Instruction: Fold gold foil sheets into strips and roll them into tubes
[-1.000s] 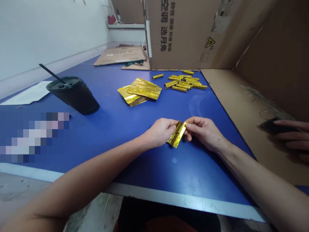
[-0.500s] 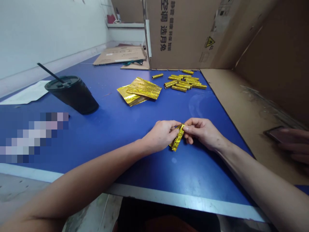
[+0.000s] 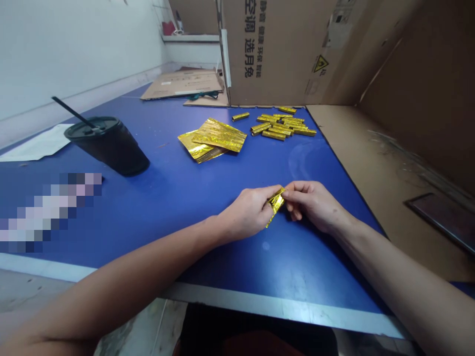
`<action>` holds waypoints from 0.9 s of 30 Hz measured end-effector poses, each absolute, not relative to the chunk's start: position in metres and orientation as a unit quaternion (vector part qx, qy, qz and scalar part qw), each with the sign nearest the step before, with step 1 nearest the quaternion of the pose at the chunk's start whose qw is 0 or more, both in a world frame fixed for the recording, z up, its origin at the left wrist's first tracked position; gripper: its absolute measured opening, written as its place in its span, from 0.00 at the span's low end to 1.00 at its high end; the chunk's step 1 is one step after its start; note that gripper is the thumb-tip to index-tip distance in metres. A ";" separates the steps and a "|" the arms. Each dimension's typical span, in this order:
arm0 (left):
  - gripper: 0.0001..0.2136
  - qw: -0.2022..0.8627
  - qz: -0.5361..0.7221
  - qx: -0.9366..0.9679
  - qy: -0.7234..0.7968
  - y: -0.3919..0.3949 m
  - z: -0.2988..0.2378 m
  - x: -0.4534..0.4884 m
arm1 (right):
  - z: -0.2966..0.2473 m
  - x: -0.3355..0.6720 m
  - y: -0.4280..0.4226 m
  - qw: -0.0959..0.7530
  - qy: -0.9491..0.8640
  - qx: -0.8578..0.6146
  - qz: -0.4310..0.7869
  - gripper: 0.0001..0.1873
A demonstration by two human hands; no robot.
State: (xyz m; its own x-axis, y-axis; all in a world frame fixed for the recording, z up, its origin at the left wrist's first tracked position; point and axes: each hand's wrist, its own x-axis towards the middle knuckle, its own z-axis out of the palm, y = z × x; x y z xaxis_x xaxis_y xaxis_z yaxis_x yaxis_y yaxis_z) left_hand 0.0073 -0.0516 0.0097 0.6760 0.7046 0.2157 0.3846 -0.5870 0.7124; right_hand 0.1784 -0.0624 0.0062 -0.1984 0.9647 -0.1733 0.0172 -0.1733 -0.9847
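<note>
Pinching a folded gold foil strip from both ends, the left hand and right hand are holding it just above the blue table, seemingly so the crinkly, shiny foil cannot spring open. Flat foil sheets and small rolled gold tubes are lying farther back, near a cardboard box.

Soft, even light, probably from overhead, leaves only faint shadows on the blue table and a pale sheen near its right edge, while the gold foil strip and the gold foil sheets glint. The wide lens bows straight lines toward the edges. The cardboard wall is dimmer, and a pixelated patch masks part of the left side.
</note>
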 end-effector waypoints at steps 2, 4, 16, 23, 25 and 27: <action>0.18 0.322 0.247 0.859 0.314 -0.052 0.011 0.008 | 0.006 0.179 -0.061 0.416 -0.478 -0.480 0.606 0.10; 0.21 0.327 0.248 0.857 0.311 -0.052 0.011 0.008 | 0.006 0.181 -0.060 0.428 -0.454 -0.474 0.621 0.09; 0.25 0.367 0.255 0.852 0.275 -0.051 0.009 0.009 | 0.009 0.186 -0.055 0.462 -0.383 -0.461 0.654 0.06; 0.29 0.373 0.268 0.847 0.266 -0.052 0.005 0.012 | 0.005 0.183 -0.056 0.485 -0.358 -0.456 0.655 0.06; 0.30 0.360 0.270 0.851 0.272 -0.053 0.004 0.012 | 0.005 0.182 -0.056 0.487 -0.352 -0.454 0.657 0.06; 0.30 0.348 0.272 0.856 0.270 -0.054 0.004 0.012 | 0.004 0.182 -0.056 0.487 -0.347 -0.449 0.664 0.05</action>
State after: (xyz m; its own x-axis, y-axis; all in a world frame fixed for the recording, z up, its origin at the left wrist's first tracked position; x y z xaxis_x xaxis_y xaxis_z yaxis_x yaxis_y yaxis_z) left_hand 0.0122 -0.0538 0.0037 0.7069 0.6508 0.2771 0.2720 -0.6117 0.7429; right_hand 0.1818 -0.0560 0.0041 -0.1221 0.9586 -0.2572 -0.3349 -0.2837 -0.8985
